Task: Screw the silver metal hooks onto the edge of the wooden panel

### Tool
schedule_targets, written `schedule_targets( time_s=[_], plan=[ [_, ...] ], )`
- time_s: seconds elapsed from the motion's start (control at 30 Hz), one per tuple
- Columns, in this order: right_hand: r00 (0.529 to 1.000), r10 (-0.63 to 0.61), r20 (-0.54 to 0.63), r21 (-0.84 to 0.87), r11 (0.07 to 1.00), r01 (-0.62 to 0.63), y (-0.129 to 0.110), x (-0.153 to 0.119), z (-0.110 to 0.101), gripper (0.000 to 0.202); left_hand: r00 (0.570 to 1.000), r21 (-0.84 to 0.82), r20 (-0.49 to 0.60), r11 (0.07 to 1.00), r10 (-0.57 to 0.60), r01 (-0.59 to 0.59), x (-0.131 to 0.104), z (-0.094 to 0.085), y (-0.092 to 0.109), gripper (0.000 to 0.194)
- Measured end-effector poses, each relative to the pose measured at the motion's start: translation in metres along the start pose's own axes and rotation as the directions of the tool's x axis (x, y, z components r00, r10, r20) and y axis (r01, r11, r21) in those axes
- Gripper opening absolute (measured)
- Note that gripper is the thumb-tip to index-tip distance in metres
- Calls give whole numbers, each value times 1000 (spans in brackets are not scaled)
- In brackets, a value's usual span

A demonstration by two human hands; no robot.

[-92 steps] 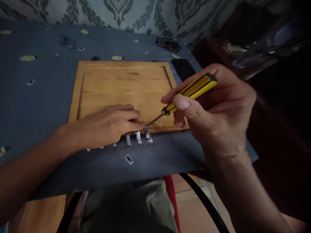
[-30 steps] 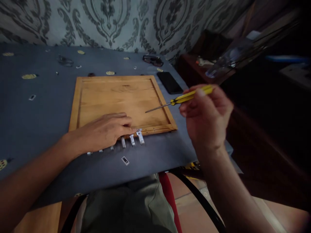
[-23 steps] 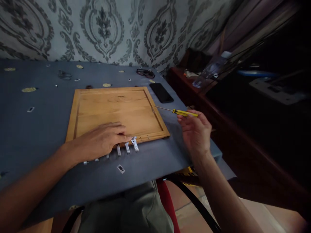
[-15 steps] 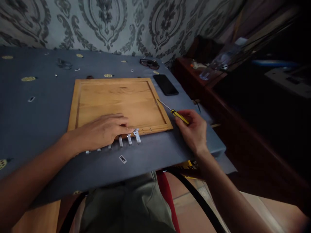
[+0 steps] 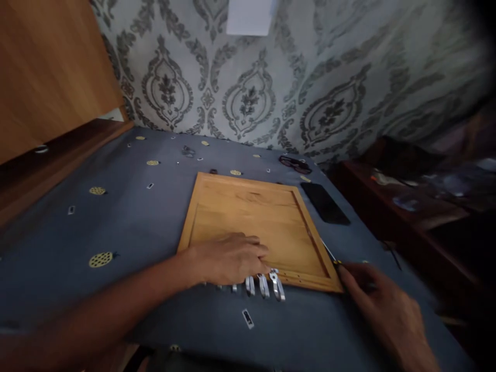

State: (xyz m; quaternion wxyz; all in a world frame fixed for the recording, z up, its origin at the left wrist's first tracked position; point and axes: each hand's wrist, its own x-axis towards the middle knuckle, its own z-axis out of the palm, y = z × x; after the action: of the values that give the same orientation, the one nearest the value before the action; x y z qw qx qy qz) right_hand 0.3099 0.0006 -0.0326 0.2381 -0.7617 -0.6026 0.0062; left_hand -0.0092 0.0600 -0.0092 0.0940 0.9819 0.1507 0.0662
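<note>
Now the right hand [image 5: 387,305] is down beside the near right corner of the light-brown wooden panel [image 5: 248,222], whereas three seconds ago it held the screwdriver over the near rim. Its fingers are curled round the yellow-and-black screwdriver [image 5: 329,251], the handle mostly hidden, the thin metal shaft angled by the panel's right edge. The left hand [image 5: 232,257] stays spread over the panel's near rim, fingertips at the row of silvery metal clips [image 5: 277,287]; whether it grips one, I cannot tell. These clips jut out past that rim, the left ones partly hidden by the hand.

The view has swung, bringing in an orange-brown wooden cabinet [image 5: 50,67] left of the panel and white paper [image 5: 249,18] on the wall beyond. The panel lies on the blue-grey covered desk [image 5: 143,237]. Just right of it is a flat black phone [image 5: 325,203]; behind its far right corner, dark-framed glasses [image 5: 294,164]. Well right of the panel, a clear plastic bottle [image 5: 406,201] is too blurred to show any contents.
</note>
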Motion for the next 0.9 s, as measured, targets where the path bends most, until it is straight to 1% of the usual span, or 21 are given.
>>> schedule_targets(
  time_s=[0.03,0.07,0.1,0.13,0.17,0.2,0.27,0.3,0.37,0.43,0.47,0.5,0.53,0.6,0.67,0.73,0.8,0.9],
  plan=[
    [999,35,31,18,999,-35,-6,3,-4,22,1000,-5,2,1000,1,-1,0,0,-1,15],
    [998,51,38,39,998,-52,-13,8,-7,21,1000,-12,3,1000,2,-2,0,1,-1,16],
    [999,43,18,58,997,-44,-23,13,-9,20,1000,-19,4,1000,2,-2,0,1,-2,18],
    [1000,-2,-21,70,998,4,-35,20,-11,19,1000,-25,2,1000,1,-1,0,2,-2,21],
    [995,-87,-55,90,992,91,-50,28,-10,19,1000,-33,1,999,0,0,0,2,-2,24],
    [987,-152,-46,118,981,157,-68,37,-7,19,1000,-41,-1,999,1,-1,-1,2,-3,26],
    [962,-271,44,194,946,258,-112,60,6,23,1000,-57,-4,998,1,-1,-1,2,-3,25],
    [935,-341,100,234,921,311,-138,73,17,23,1000,-65,-5,998,-1,1,-1,1,-3,24],
    [860,-462,218,294,871,394,-195,98,46,20,1000,-80,-3,997,-6,6,-1,-1,-2,21],
    [780,-537,322,329,836,439,-254,122,82,19,1000,-95,3,995,-14,14,-1,-3,-2,22],
    [750,-552,364,337,829,446,-282,133,101,21,1000,-103,6,995,-20,21,-1,-4,-2,24],
    [729,-555,402,340,829,444,-308,142,119,28,1000,-110,7,994,-26,27,-1,-5,-2,26],
    [718,-549,427,344,833,433,-331,150,137,34,999,-117,5,993,-35,35,-1,-6,-2,27],
    [724,-511,463,328,858,395,-365,160,168,38,999,-123,-4,991,-45,44,-1,-7,-2,27],
    [742,-460,488,294,887,357,-385,166,190,40,999,-121,-15,992,-39,37,-2,-8,-2,25],
    [762,-407,503,245,913,327,-394,169,204,40,999,-118,-25,993,-27,24,-2,-7,-3,25],
    [777,-369,509,198,929,312,-398,170,210,40,999,-117,-36,993,-19,15,-1,-4,-5,23],
    [789,-344,509,142,938,318,-401,169,211,39,998,-113,-55,994,-15,9,1,2,-7,24]
  ],
)
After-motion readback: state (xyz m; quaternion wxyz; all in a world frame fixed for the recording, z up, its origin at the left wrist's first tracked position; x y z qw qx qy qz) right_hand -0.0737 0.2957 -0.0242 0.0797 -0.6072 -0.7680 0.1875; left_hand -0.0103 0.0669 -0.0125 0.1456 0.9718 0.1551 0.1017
